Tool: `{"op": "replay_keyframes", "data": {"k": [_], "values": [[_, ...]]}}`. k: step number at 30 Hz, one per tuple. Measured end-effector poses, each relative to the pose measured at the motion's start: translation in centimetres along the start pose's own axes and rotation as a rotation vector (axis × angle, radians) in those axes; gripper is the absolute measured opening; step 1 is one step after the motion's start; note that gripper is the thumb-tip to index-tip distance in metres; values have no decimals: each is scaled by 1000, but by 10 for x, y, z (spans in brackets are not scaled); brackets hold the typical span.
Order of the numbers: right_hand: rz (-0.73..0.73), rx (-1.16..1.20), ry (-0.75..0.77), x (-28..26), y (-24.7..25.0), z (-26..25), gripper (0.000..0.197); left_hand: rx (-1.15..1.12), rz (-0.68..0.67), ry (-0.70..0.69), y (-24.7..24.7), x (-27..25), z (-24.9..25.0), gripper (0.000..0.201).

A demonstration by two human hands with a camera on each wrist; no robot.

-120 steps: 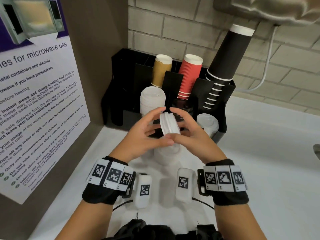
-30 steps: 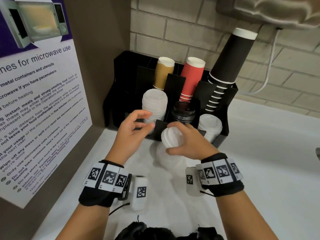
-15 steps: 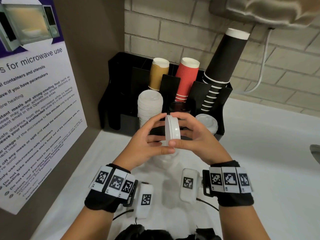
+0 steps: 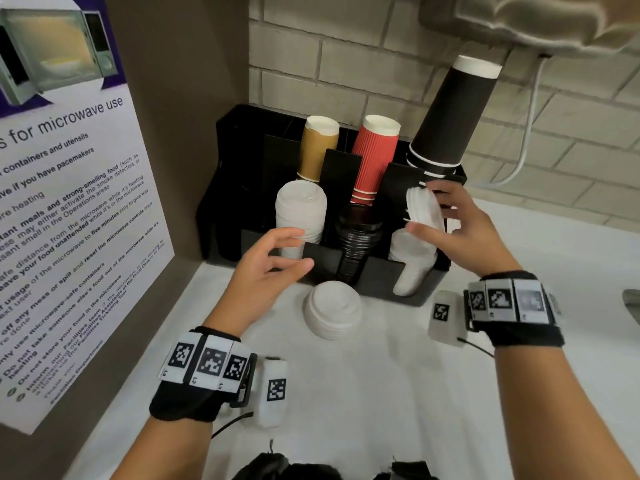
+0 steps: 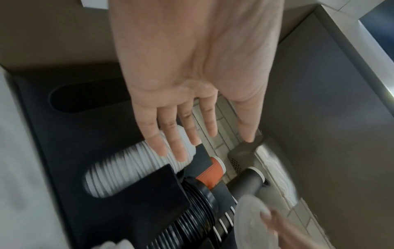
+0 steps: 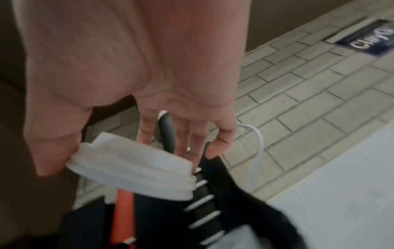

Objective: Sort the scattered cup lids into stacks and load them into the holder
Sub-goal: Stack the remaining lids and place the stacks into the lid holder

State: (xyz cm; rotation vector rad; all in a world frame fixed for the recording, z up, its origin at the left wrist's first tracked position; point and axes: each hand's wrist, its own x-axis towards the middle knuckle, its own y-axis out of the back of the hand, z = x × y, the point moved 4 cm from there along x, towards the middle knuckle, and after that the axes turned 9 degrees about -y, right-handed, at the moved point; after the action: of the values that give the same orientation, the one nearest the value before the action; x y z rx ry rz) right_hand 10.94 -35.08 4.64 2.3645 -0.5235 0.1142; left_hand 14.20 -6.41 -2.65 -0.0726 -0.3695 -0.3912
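Note:
My right hand grips a small stack of white lids on edge, thumb below and fingers above, just over the right slot of the black holder. That slot holds white lids. In the right wrist view the held white lids sit between my thumb and fingers. My left hand hovers empty with relaxed fingers in front of the left slot's tall white lid stack. Its straight fingers show in the left wrist view. A short stack of white lids lies on the counter before the holder.
The middle slot holds black lids. Behind stand tan cups, red cups and a tall black cup stack. A microwave notice covers the left wall. A white cable hangs on the brick wall.
My right hand has carried the white lids from the centre up and right to the holder's right slot. My left hand has let go and drawn back to the left.

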Motion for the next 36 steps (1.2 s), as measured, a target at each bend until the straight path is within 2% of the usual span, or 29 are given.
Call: {"op": "replay_keyframes", "data": {"k": [8,18,21,27,30,33,34,36], "values": [[-213,-476,-97,19,-13,35,67,39,29,-21,6,3,-5,33],[-286,-650,-85,20,-23,36,80,54,39,-28,7,1,-3,31],[-263,-743,-88,18,-22,37,83,62,46,-35,9,1,-3,31],[-163,-741,-54,5,-24,36,62,66,52,-26,9,-1,-6,31],[-138,-816,-55,-2,-25,33,60,66,49,-29,8,-1,-6,31],[-26,-632,107,-16,-31,6,52,68,54,-34,9,-1,-7,31],[-50,-517,176,-23,-39,-5,47,70,55,-33,9,0,-7,31],[-209,-364,250,-38,-61,-22,41,76,55,-28,9,0,-8,31]]}}
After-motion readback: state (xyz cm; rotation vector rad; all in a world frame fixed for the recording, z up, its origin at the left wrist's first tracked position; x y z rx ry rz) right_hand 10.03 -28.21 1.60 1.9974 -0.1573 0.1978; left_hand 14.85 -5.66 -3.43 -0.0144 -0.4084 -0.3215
